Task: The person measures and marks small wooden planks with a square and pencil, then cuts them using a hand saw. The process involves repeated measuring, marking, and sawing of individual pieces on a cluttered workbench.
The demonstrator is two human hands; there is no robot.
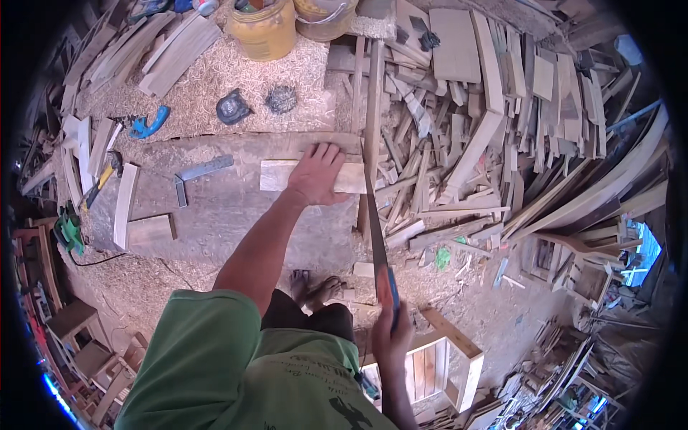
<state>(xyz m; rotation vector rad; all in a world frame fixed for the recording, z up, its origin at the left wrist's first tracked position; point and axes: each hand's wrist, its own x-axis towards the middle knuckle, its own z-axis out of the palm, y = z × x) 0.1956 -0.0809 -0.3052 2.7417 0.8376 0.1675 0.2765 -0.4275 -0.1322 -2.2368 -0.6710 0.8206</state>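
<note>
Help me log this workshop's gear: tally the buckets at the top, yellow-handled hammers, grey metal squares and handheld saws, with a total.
Buckets: 2
Yellow-handled hammer: 1
Grey metal square: 1
Saw, in the right hand: 1
Total: 5

We see a soft green T-shirt (287, 390) covering the torso, its cloth creased. On our left side, the short sleeve (204, 340) is wide and loose, ending in a neat, straight hem. Dark lettering (304, 380) runs across the shirt in several slanting lines, and near the lower edge of our view sits a dark printed figure (349, 414). Below the shirt we make out black shorts (283, 312). Both the left forearm (258, 240) and the right forearm (396, 394) are bare, as are our left hand (315, 178) and right hand (390, 338). Our feet (324, 290) seem bare too, though they are small and shadowed here.
</note>
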